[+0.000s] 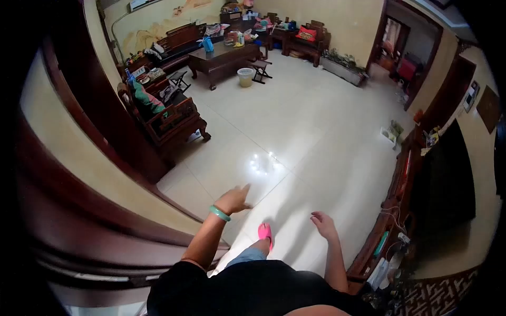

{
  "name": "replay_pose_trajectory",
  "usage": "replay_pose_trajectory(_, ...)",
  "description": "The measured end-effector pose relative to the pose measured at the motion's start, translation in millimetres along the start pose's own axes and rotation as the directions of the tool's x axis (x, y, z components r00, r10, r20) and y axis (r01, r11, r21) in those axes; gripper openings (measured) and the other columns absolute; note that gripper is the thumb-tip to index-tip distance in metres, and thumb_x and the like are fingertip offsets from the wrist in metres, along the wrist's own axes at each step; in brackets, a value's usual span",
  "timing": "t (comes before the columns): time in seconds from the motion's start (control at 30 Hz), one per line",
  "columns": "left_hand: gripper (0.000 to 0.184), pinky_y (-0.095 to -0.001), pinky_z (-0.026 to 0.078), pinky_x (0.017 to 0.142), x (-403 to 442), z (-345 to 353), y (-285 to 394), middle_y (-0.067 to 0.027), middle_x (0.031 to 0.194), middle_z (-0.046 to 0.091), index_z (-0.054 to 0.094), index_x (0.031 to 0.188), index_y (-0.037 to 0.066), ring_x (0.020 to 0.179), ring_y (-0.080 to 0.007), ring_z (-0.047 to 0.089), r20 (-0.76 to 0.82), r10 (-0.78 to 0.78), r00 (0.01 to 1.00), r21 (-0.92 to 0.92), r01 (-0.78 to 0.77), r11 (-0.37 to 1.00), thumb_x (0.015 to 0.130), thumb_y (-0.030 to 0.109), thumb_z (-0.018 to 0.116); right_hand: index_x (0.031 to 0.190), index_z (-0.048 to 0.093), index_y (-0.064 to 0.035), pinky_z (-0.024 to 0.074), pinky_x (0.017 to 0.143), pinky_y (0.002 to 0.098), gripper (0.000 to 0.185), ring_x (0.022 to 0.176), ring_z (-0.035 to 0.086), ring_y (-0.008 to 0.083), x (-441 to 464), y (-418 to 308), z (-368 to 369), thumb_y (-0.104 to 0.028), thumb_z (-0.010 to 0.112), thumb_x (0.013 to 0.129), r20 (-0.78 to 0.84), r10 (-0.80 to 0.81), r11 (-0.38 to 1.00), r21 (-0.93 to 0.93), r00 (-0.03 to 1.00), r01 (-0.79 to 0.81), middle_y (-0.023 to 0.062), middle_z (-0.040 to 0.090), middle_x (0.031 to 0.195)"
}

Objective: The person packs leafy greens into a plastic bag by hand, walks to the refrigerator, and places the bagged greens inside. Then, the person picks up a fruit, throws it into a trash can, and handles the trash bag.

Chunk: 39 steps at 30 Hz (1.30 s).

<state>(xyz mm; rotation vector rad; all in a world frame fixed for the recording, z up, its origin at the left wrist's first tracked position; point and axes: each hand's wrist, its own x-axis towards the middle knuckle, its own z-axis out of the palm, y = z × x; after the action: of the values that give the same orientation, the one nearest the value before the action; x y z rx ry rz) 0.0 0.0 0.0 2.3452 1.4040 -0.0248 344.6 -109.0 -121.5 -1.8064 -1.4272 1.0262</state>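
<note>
My left hand [234, 199] is raised over the pale tiled floor [295, 134], its fingers apart and nothing in it. A green bangle [220, 213] circles that wrist. Lower and to the right, my right hand [324, 225] hangs above the floor with loosely stretched fingers, holding nothing visible. Neither hand touches an object. Between and below them shows one foot in a pink slipper [265, 231].
A dark wooden armchair [176, 118] stands at left, beside a doorway. Farther off are a low wooden table [224, 59], a bucket [245, 77], folding stools [261, 71] and a planter [342, 70]. Along the right runs a long cabinet [392, 197] with a television [443, 184].
</note>
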Motion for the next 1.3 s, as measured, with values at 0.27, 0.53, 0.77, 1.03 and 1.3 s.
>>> replay_pose_trajectory(0.27, 0.056, -0.0408, 0.045, 0.083, 226.2, 49.3, -155.7, -0.021, 0.102, 0.06, 0.059, 0.101, -0.001, 0.097, -0.0351, 0.056, 0.23, -0.289, 0.929, -0.04, 0.306, 0.951, 0.073, 0.048, 0.064, 0.115, 0.053, -0.0022, 0.0467, 0.074, 0.0299, 0.033, 0.085, 0.061, 0.0162, 213.6, 165.8, 24.7, -0.022, 0.053, 0.089, 0.389, 0.371, 0.883, 0.135, 0.843, -0.45, 0.0087, 0.062, 0.099)
replay_pose_trajectory(0.53, 0.057, -0.0364, 0.045, 0.085, 530.8, -126.8, -72.8, -0.0217, 0.108, 0.058, 0.039, 0.129, 0.005, 0.101, -0.0322, 0.056, 0.034, 0.309, 0.951, -0.564, -0.236, 0.791, 0.085, 0.037, 0.056, 0.102, 0.055, -0.0043, 0.0467, 0.067, 0.0288, 0.024, 0.076, 0.059, 0.0156, 350.6, 229.6, -47.9, -0.021, 0.053, 0.086, 0.173, 0.721, 0.688, -0.072, 0.671, -0.722, 0.0088, 0.061, 0.09)
replay_pose_trajectory(0.77, 0.04, -0.0349, 0.047, 0.081, 779.6, -38.3, -118.8, -0.0155, 0.101, 0.062, 0.048, 0.12, 0.005, 0.092, -0.0266, 0.06, -0.026, 0.1, 0.995, -0.847, -0.075, 0.527, 0.086, 0.026, 0.052, 0.086, 0.059, -0.0056, 0.0466, 0.06, 0.0273, 0.015, 0.066, 0.058, 0.0147, 599.6, 260.6, -125.7, -0.019, 0.053, 0.082, 0.124, 0.746, 0.666, -0.096, 0.655, -0.74, 0.0072, 0.06, 0.077)
replay_pose_trajectory(1.03, 0.034, -0.0376, 0.045, 0.078, 740.9, 78.8, -330.6, -0.0135, 0.099, 0.062, 0.059, 0.107, 0.009, 0.089, -0.0282, 0.059, 0.686, -0.508, 0.522, 0.088, 0.633, 0.769, 0.078, 0.025, 0.056, 0.086, 0.065, -0.0045, 0.0479, 0.057, 0.025, 0.015, 0.065, 0.059, 0.0123, 1028.1, 131.3, -194.3, -0.013, 0.054, 0.081, -0.095, 0.364, 0.92, 0.192, 0.927, -0.341, 0.0061, 0.063, 0.071)
replay_pose_trajectory(1.3, 0.029, -0.0327, 0.047, 0.065, 931.2, 34.6, -395.8, -0.0111, 0.088, 0.063, 0.058, 0.104, 0.007, 0.075, -0.0214, 0.059, 0.683, -0.609, 0.404, -0.043, 0.854, 0.519, 0.077, 0.019, 0.057, 0.097, 0.06, -0.0022, 0.0484, 0.067, 0.0277, 0.017, 0.075, 0.061, 0.0153, 1310.0, -38.5, -200.5, -0.008, 0.052, 0.083, 0.289, -0.244, 0.969, 0.039, 0.926, 0.243, 0.0073, 0.064, 0.082)
